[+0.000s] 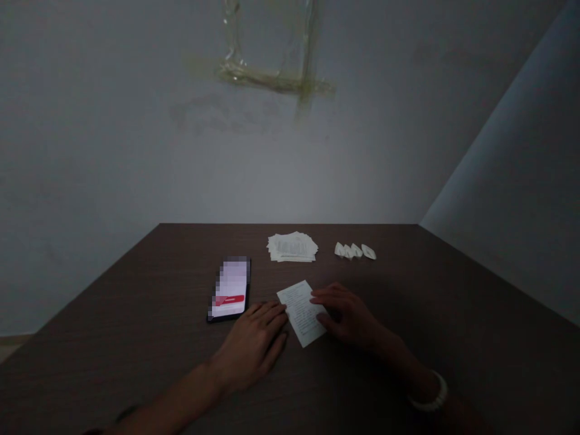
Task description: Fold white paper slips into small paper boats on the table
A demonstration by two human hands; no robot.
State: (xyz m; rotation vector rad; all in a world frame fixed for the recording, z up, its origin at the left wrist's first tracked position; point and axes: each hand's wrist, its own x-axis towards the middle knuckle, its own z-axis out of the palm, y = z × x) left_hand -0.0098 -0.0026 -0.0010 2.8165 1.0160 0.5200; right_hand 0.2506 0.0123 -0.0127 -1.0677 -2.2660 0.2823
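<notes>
A small white sheet of paper (301,314) with printed lines lies tilted on the dark table. My left hand (254,344) rests flat with its fingers stretched out, their tips at the sheet's left edge. From the other side, my right hand (347,314) touches the sheet with its fingertips and thumb, which are spread apart. Neither hand is closed round the paper. Just left of my left hand, a phone (233,287) lies with its screen lit; part of the screen is blurred out.
Behind the sheet, a loose stack of printed papers (293,248) lies on the brown table (136,314). Several small white folded paper pieces (356,251) sit in a row to its right. A grey wall (290,169) with yellowed tape (272,81) rises at the table's far edge.
</notes>
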